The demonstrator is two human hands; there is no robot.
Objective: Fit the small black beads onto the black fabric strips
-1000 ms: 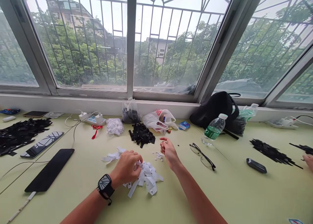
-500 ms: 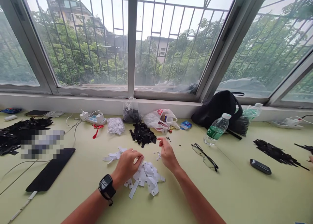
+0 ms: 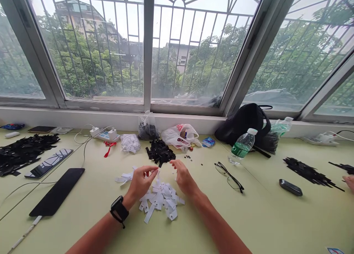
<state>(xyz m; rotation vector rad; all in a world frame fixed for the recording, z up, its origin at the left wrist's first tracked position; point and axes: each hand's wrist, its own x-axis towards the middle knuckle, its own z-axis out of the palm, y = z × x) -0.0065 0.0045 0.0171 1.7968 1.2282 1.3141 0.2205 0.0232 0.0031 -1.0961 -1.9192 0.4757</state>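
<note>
My left hand [image 3: 142,182], with a black watch on its wrist, is pinched above the left edge of a pile of white fabric strips [image 3: 162,200]. What its fingertips hold is too small to make out. Facing it, my right hand [image 3: 184,176] has its fingers curled together near the small white pieces, its grip hidden. Several strips in the pile carry small dark round parts. Behind my left hand lie more white strips [image 3: 124,178]. A heap of black strips [image 3: 160,153] sits just beyond both hands, with small dark rings [image 3: 188,157] to its right.
Eyeglasses [image 3: 229,177] and a water bottle [image 3: 242,147] stand to the right, near a black case [image 3: 290,187]. A tablet [image 3: 56,192] and phone [image 3: 49,163] lie left. Bags line the window. Another person's hand [image 3: 349,181] shows at the right edge.
My right hand has moved slightly left and down, toward my left hand. My left hand has turned, its fingertips rising off the white pile. The view has shifted slightly.
</note>
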